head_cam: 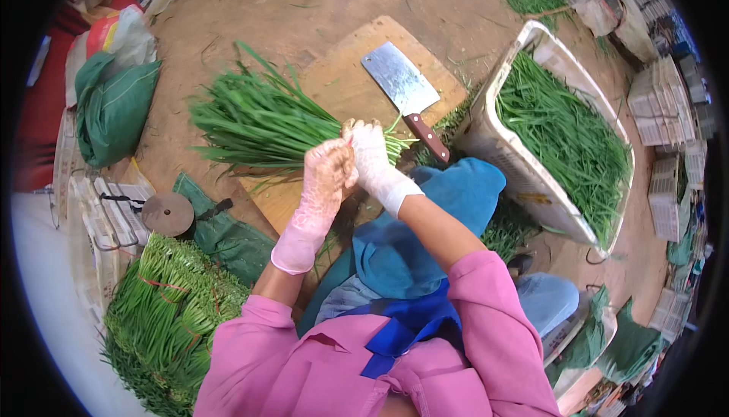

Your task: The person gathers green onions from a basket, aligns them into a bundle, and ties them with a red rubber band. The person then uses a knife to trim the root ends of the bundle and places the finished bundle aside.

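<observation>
A loose bunch of Chinese chives [267, 115] lies over a wooden chopping board [330, 70], leaves to the left and pale stem ends to the right. My right hand [367, 144], in a whitish thin glove, is closed around the bunch near the stem ends. Pressed beside it is my left hand [330, 169], a fist in a pinkish glove. A bit of red tie [349, 142] shows at its thumb; the rest is hidden by my fingers. On the board to the right lies a cleaver [401, 78], its brown handle pointing towards my knee.
A white plastic crate [501, 158] full of loose green leaves stands at the right. Tied chive bundles [176, 309] are stacked at lower left, near a round disc [167, 214] and green woven cloth [228, 246]. A green sack [117, 112] sits farther left. Stacked crates [660, 101] line the right side.
</observation>
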The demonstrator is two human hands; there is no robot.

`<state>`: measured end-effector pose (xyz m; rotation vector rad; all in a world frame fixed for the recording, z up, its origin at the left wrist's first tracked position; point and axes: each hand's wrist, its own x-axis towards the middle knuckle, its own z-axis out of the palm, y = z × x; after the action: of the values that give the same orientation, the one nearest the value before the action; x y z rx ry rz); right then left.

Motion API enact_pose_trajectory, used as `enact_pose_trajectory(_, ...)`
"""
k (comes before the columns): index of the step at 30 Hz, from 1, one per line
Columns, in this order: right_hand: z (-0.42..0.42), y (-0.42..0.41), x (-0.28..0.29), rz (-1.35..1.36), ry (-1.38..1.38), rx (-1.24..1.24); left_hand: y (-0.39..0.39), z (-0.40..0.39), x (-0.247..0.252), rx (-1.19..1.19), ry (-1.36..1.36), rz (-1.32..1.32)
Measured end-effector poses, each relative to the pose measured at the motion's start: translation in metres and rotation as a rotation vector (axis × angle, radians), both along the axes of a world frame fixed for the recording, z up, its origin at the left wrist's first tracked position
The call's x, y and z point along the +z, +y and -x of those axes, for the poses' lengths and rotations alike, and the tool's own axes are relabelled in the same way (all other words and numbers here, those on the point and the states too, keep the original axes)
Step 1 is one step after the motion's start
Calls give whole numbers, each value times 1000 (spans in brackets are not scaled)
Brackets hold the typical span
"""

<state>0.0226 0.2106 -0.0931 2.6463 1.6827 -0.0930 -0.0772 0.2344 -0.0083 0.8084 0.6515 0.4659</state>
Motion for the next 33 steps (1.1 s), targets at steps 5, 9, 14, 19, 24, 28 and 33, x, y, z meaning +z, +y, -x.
enact_pose_trajectory(5, 18, -25, -13, -160, -142, 6, -16, -15, 14, -11, -80, 15)
enact_pose_trajectory(9, -3, -7, 15, -140, -44, 19, -1, -2, 30, 76, -102, -181)
enact_pose_trajectory(14, -22, -18, 68, -447, -210, 246, 25, 53, 52, -209, 140, -632)
enact_pose_trajectory(19, -92, -88, 63, -354, 304, -529, 49, 83, 81, -149, 154, -904)
enact_pose_trajectory(24, -94, -91, 7, 83, 271, -469, 61, 25, 58, -498, 513, -1376)
enact_pose_trajectory(28, -95, -89, 15, -82, 489, -608, 57, -25, 16, -755, 717, -1685)
enact_pose_trajectory(33, -71, -121, 65, -632, 932, -705, 41, -59, -21, -899, 911, -2009)
